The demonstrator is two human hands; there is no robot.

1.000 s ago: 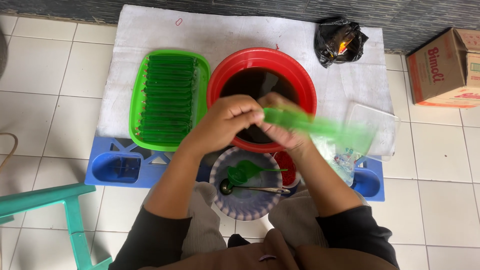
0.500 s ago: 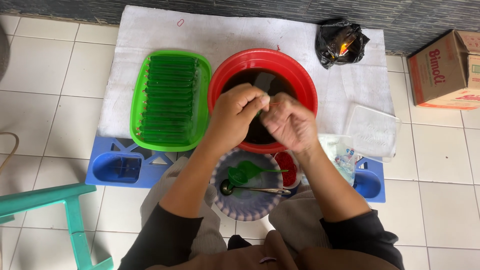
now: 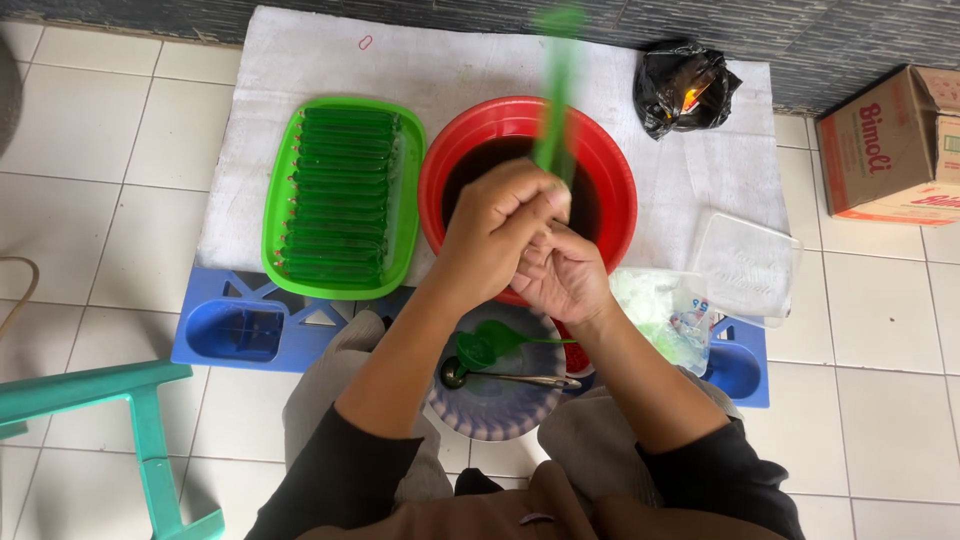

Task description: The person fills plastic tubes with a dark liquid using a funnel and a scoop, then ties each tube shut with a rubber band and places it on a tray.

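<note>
Here the left hand (image 3: 497, 222) and right hand (image 3: 560, 270) both pinch a green tube (image 3: 556, 90) upright over the red basin (image 3: 452, 150); a loose grip could spill its liquid.

Light: bright, even daylight
Shadows: soft, faint beside the red basin (image 3: 600, 150)
Glare: pale sheen on tiles right of the basin
Blur: green tube (image 3: 556, 90) above the basin smeared
Focus: elsewhere sharp
</note>
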